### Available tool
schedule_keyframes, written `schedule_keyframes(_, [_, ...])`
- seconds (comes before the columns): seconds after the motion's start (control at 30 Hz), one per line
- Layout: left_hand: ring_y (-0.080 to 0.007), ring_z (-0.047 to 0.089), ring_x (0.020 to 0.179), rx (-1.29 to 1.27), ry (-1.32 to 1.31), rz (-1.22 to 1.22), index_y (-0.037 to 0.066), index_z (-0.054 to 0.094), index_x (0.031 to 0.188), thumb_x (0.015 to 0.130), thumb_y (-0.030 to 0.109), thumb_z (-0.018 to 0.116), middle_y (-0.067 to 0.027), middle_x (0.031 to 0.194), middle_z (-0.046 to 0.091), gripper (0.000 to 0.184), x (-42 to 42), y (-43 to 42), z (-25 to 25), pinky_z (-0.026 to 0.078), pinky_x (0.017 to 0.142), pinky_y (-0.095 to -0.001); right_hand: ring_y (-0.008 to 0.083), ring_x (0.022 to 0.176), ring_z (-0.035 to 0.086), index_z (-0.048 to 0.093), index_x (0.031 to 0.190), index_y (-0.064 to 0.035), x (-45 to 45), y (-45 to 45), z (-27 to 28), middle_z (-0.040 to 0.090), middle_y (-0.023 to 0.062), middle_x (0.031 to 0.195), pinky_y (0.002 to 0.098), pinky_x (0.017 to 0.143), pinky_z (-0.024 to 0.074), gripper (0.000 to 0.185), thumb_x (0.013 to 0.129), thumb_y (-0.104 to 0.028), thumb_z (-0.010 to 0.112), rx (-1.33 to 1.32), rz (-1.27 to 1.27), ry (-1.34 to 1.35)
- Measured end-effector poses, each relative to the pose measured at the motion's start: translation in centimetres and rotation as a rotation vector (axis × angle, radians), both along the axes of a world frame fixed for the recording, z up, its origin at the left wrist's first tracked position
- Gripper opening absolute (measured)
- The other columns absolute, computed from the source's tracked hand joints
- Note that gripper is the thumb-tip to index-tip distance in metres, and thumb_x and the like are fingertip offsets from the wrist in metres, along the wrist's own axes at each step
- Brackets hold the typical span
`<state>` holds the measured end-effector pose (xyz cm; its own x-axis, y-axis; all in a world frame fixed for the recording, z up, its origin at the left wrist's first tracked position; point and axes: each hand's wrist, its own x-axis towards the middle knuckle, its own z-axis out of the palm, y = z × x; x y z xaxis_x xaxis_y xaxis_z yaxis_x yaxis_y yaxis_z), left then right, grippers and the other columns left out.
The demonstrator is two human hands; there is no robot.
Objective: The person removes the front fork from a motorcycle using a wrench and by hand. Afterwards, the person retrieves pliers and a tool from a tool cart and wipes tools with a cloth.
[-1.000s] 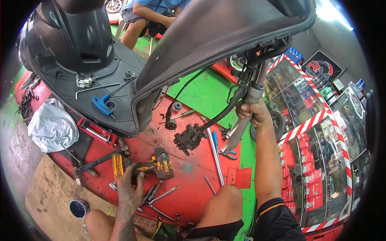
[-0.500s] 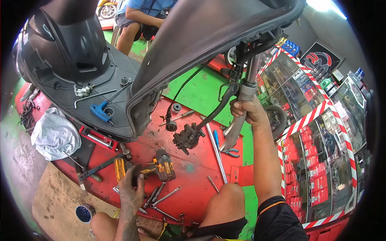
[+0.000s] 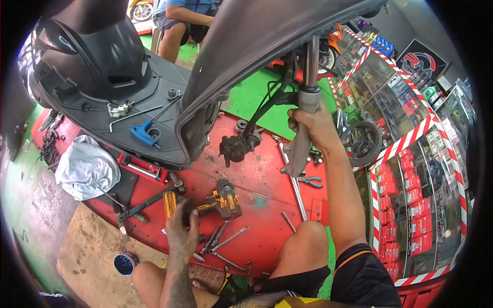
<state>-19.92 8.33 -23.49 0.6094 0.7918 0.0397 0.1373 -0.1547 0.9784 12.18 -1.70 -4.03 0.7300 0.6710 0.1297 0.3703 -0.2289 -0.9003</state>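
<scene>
My right hand point(image 3: 314, 128) is closed round the grey lower tube of a front fork leg point(image 3: 298, 154), just below its collar. The shiny inner tube point(image 3: 311, 61) runs up behind the dark body panel point(image 3: 231, 56). A dirty brake caliper point(image 3: 236, 149) hangs from a hose to the left of the fork. My left hand point(image 3: 182, 226), darkened with grime, is closed at the handle of a yellow and black impact wrench point(image 3: 226, 199) lying on the red platform point(image 3: 257, 179). Its fingers partly hide the handle. Several wrenches and sockets point(image 3: 228, 240) lie beside that hand.
A blue-handled tool point(image 3: 145, 133) and a hex key point(image 3: 134, 118) rest on the scooter floorboard point(image 3: 174, 146). Pliers point(image 3: 310, 181) and a long bar point(image 3: 295, 192) lie under the fork. A white cloth point(image 3: 87, 167), an open can point(image 3: 125, 264), a glass display case point(image 3: 405, 190) and a seated person point(image 3: 187, 20) surround me.
The view has shifted. My right hand and the fork leg have moved left, and the brake caliper has swung up and left. My left hand and the impact wrench stay put.
</scene>
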Motion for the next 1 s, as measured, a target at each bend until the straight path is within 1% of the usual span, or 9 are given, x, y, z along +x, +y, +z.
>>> schedule_keyframes(0.27, [-0.0193,0.066,0.080,-0.035,-0.020,-0.039,-0.002,0.059,0.125,0.093,0.009,0.061,-0.0143,0.092,0.068,0.034,0.5,-0.4,-0.3,0.053,0.072,-0.0312,0.0129,0.063,0.057,0.057,0.086,-0.0049,-0.2,-0.3,-0.2,0.062,0.0044,0.072,0.0311,0.060,0.0465,0.021,0.077,-0.015,0.074,0.075,0.043,0.083])
schedule_keyframes(0.37, [-0.0239,0.066,0.091,-0.075,-0.158,-0.159,-0.005,0.054,0.129,0.093,0.013,0.064,-0.0181,0.104,0.066,0.042,4.2,-0.7,5.9,0.052,0.083,-0.0340,0.0131,0.064,0.057,0.059,0.088,-0.0033,-0.1,-0.2,-0.3,0.062,0.0045,0.074,0.0308,0.061,0.0467,0.022,0.075,-0.014,0.073,0.082,0.023,0.030])
schedule_keyframes(0.43, [-0.0292,0.062,0.105,0.357,-0.340,-0.164,-0.007,0.050,0.133,0.092,0.018,0.067,-0.0218,0.114,0.063,0.052,8.9,0.3,9.9,0.048,0.095,-0.0375,0.0130,0.065,0.058,0.061,0.090,-0.0025,0.1,-0.2,-0.2,0.062,0.0045,0.074,0.0306,0.061,0.0467,0.023,0.074,-0.014,0.073,0.064,0.010,-0.020])
schedule_keyframes(0.57, [-0.0356,0.057,0.112,0.462,-0.454,-0.183,-0.010,0.052,0.127,0.097,0.045,0.058,-0.0251,0.116,0.060,0.063,19.1,1.4,17.5,0.044,0.096,-0.0462,0.0126,0.065,0.057,0.063,0.090,-0.0023,-0.2,-0.3,0.1,0.062,0.0040,0.075,0.0307,0.060,0.0463,0.022,0.072,-0.012,0.071,0.094,0.047,-0.034])
schedule_keyframes(0.67, [-0.0376,0.058,0.108,0.193,-0.444,-0.061,-0.008,0.052,0.125,0.098,0.054,0.048,-0.0257,0.113,0.059,0.068,22.9,2.2,18.4,0.043,0.095,-0.0483,0.0123,0.064,0.057,0.064,0.092,-0.0014,0.1,-0.1,0.2,0.062,0.0038,0.072,0.0317,0.059,0.0458,0.023,0.072,-0.011,0.069,0.091,0.055,-0.094])
schedule_keyframes(0.7, [-0.0328,0.058,0.115,0.279,-0.310,-0.049,-0.003,0.052,0.132,0.102,0.057,0.040,-0.0222,0.121,0.061,0.068,22.9,2.2,18.7,0.043,0.097,-0.0423,0.0123,0.064,0.057,0.064,0.093,-0.0013,-0.1,-0.1,0.4,0.061,0.0038,0.072,0.0320,0.058,0.0458,0.024,0.072,-0.011,0.069,0.078,0.048,-0.099])
schedule_keyframes(0.8, [-0.0326,0.059,0.114,0.279,-0.340,-0.026,-0.002,0.055,0.131,0.102,0.057,0.039,-0.0214,0.122,0.062,0.067,23.3,1.8,19.4,0.043,0.097,-0.0426,0.0128,0.061,0.056,0.065,0.095,0.0003,-0.6,-0.6,1.1,0.062,0.0043,0.070,0.0326,0.057,0.0460,0.027,0.072,-0.012,0.070,0.048,0.045,-0.076])
schedule_keyframes(0.93, [-0.0321,0.062,0.096,0.150,-0.317,-0.118,-0.001,0.061,0.113,0.103,0.048,0.043,-0.0204,0.100,0.062,0.053,23.0,1.9,19.5,0.045,0.086,-0.0455,0.0131,0.060,0.056,0.064,0.093,0.0014,0.2,-0.4,0.0,0.062,0.0045,0.070,0.0322,0.056,0.0455,0.026,0.071,-0.013,0.071,0.088,0.056,-0.047])
schedule_keyframes(1.0, [-0.0312,0.062,0.094,0.066,-0.201,-0.109,-0.001,0.061,0.114,0.103,0.049,0.043,-0.0195,0.099,0.063,0.055,22.6,1.5,19.8,0.045,0.086,-0.0446,0.0133,0.060,0.057,0.065,0.091,0.0015,0.7,-0.6,-0.1,0.062,0.0044,0.070,0.0321,0.056,0.0458,0.026,0.071,-0.013,0.072,0.086,0.086,-0.047])
